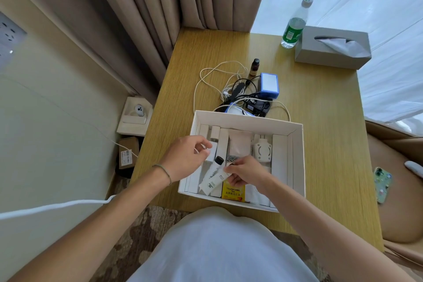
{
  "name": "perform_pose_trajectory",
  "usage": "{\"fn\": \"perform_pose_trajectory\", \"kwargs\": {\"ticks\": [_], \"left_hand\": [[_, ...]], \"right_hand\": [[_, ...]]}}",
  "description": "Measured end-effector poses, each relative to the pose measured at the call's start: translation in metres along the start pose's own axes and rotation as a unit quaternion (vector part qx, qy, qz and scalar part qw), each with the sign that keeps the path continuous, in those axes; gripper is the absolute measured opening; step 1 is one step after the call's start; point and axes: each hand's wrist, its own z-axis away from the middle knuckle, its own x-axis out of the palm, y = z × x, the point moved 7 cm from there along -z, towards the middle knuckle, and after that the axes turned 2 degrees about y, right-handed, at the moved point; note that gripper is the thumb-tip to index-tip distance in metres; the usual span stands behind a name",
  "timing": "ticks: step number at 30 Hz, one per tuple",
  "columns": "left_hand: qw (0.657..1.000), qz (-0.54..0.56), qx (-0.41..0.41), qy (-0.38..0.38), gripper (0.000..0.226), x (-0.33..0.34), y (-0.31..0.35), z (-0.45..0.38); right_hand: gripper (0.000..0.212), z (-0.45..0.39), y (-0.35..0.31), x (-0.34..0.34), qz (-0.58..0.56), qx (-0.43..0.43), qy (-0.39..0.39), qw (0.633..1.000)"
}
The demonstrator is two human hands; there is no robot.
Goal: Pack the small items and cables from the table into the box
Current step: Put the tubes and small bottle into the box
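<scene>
On a yellow wooden table beside beige curtains, the left hand pinches a small white block and the right hand grasps a white black-capped tube over the open white cardboard box; the tangled cables behind are hard to separate.

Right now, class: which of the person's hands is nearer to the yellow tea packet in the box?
The right hand. It sits directly above the yellow tea packet, nearly touching its top edge. The left hand is farther off, up and to the left, holding a small white item.

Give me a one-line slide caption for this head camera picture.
Both hands arrange small items in a white box while tangled cables wait on the table.
</scene>
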Motion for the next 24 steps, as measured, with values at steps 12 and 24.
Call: {"fn": "perform_pose_trajectory", "kwargs": {"ticks": [12,24], "left_hand": [[1.000,0.012,0.026,0.005,0.015,-0.004,0.007,-0.004],[0.994,0.039,0.091,0.052,0.015,-0.035,0.056,-0.074]], "right_hand": [[0.046,0.001,-0.014,0.015,0.099,-0.058,0.043,0.992],[0.013,0.028,-0.127,-0.069,0.054,-0.180,0.180,0.965]]}}
